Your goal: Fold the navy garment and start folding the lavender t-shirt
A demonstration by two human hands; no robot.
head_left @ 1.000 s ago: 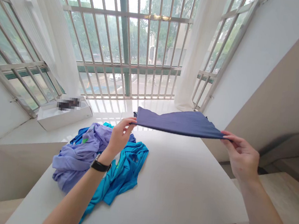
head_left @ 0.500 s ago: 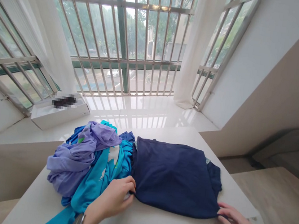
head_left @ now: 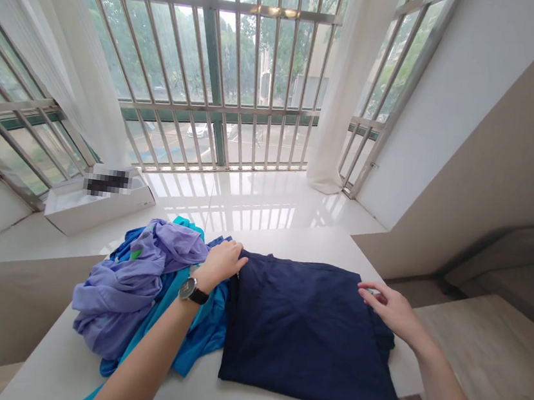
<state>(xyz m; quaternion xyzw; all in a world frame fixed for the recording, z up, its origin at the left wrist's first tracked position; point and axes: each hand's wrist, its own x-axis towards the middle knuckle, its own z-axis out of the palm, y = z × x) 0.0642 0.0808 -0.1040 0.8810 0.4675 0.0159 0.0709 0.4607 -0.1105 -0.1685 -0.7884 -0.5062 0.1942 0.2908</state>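
A dark navy garment (head_left: 309, 328) lies spread flat on the white table (head_left: 286, 238). My left hand (head_left: 221, 263), with a black watch on the wrist, is closed on the garment's far left corner. At the far right edge of the garment rests my right hand (head_left: 388, 304), fingers stretched out over the cloth. A heap of lilac clothes (head_left: 133, 281) and teal clothes (head_left: 199, 331) lies just left of the navy garment, under my left forearm.
A white box (head_left: 96, 198) sits on the glossy window ledge (head_left: 257, 199) beyond the table. Barred windows and white curtains stand behind. A beige wall and wooden floor (head_left: 497, 345) lie to the right of the table's edge.
The navy garment, held up stretched between both hands a second ago, was laid on the table. Both hands then moved from its near corners to its far corners.
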